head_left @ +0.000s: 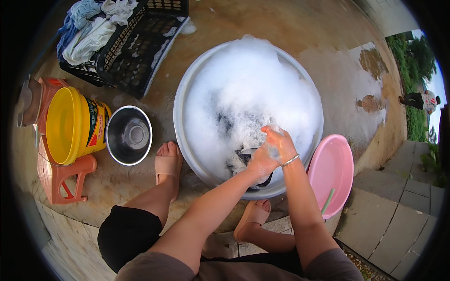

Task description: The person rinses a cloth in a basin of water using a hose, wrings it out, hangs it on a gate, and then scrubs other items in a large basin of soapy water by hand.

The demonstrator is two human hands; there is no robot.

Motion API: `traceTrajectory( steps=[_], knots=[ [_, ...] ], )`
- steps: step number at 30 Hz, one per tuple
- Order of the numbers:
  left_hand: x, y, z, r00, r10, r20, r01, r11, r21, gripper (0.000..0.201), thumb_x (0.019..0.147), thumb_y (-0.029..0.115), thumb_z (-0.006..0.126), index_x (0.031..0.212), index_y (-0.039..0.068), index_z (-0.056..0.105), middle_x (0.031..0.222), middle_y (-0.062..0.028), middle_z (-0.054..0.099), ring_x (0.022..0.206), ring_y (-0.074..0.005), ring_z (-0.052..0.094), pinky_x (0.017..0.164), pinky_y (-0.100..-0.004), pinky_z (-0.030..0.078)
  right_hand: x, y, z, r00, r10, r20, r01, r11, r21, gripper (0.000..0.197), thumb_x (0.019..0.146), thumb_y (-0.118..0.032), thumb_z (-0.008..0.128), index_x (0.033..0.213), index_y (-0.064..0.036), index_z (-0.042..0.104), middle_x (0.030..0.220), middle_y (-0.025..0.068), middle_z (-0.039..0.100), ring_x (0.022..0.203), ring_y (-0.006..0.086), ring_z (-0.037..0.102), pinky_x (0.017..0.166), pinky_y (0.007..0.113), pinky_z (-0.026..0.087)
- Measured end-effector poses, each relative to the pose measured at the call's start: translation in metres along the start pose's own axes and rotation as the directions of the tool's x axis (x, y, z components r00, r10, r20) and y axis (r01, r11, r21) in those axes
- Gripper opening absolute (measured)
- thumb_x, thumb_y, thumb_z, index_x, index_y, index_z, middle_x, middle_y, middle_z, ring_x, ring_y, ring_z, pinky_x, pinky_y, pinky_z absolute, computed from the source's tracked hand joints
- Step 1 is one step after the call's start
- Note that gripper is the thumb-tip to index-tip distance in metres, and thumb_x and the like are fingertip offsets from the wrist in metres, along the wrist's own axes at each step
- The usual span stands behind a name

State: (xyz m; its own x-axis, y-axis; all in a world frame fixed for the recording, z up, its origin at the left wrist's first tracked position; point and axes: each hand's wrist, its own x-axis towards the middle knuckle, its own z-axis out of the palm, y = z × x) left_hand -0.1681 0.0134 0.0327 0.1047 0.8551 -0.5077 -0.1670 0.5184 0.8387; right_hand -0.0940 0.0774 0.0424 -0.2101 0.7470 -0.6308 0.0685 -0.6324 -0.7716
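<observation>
A wide pale basin [179, 110] stands in front of me, heaped with white suds [262, 79]. Dark wet cloth [265, 180] shows through the foam at its near side, below my hands. My right hand [280, 144], with a bracelet on the wrist and foam on the skin, is closed and meets my left hand above the suds. What its curled fingers hold, if anything, is hidden. My left hand [262, 163] reaches in from the lower left, over the dark cloth; its fingers are out of sight behind the right hand and foam.
A pink basin [335, 164] stands at the right. To the left are a steel bowl [129, 136], a yellow bucket [70, 124] and an orange stool [61, 175]. A black crate [140, 51] lies beyond, with wet clothes [91, 40] beside it. A person [422, 100] is far right.
</observation>
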Motion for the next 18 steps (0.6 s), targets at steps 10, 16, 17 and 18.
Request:
traceTrajectory(
  steps=[10, 16, 17, 18],
  knots=[
    [0.021, -0.024, 0.0, 0.949, -0.313, 0.036, 0.198, 0.682, 0.704, 0.051, 0.066, 0.034, 0.056, 0.107, 0.005, 0.043, 0.097, -0.0175, 0.055, 0.093, -0.0295, 0.051, 0.079, -0.0356, 0.04, 0.022, 0.076, -0.035, 0.891, -0.165, -0.423, -0.013, 0.923, -0.386, 0.026, 0.075, -0.024, 0.048, 0.081, -0.001, 0.057, 0.067, 0.0081, 0.056, 0.062, 0.0172, 0.052, 0.057, 0.026, 0.04],
    [0.036, -0.061, -0.05, 0.983, -0.181, 0.012, 0.181, 0.974, -0.133, 0.071, 0.066, 0.036, 0.064, 0.119, 0.002, 0.032, 0.105, -0.0115, 0.051, 0.098, -0.0243, 0.047, 0.081, -0.0332, 0.038, 0.054, 0.096, -0.11, 0.638, -0.325, -0.698, -0.348, 0.687, -0.638, 0.041, 0.078, -0.034, 0.044, 0.104, -0.0024, 0.048, 0.104, 0.0205, 0.05, 0.093, 0.0322, 0.05, 0.079, 0.032, 0.04],
    [0.033, -0.053, -0.05, 0.958, -0.288, -0.004, 0.276, 0.92, -0.277, 0.072, 0.067, 0.036, 0.064, 0.121, 0.002, 0.03, 0.107, -0.0098, 0.049, 0.1, -0.023, 0.045, 0.083, -0.0324, 0.037, 0.059, 0.104, -0.116, 0.628, -0.318, -0.71, -0.352, 0.698, -0.624, 0.04, 0.078, -0.033, 0.044, 0.104, -0.0026, 0.048, 0.103, 0.0197, 0.05, 0.092, 0.0313, 0.05, 0.079, 0.031, 0.04],
    [0.029, -0.046, -0.056, 0.919, -0.393, -0.024, 0.349, 0.84, -0.415, 0.074, 0.068, 0.036, 0.063, 0.122, 0.001, 0.027, 0.11, -0.0082, 0.047, 0.101, -0.0217, 0.043, 0.084, -0.0316, 0.035, 0.065, 0.108, -0.107, 0.676, -0.305, -0.671, -0.288, 0.728, -0.622, 0.039, 0.078, -0.033, 0.043, 0.103, -0.0028, 0.049, 0.103, 0.0189, 0.05, 0.091, 0.0304, 0.05, 0.078, 0.031, 0.041]
  ],
)
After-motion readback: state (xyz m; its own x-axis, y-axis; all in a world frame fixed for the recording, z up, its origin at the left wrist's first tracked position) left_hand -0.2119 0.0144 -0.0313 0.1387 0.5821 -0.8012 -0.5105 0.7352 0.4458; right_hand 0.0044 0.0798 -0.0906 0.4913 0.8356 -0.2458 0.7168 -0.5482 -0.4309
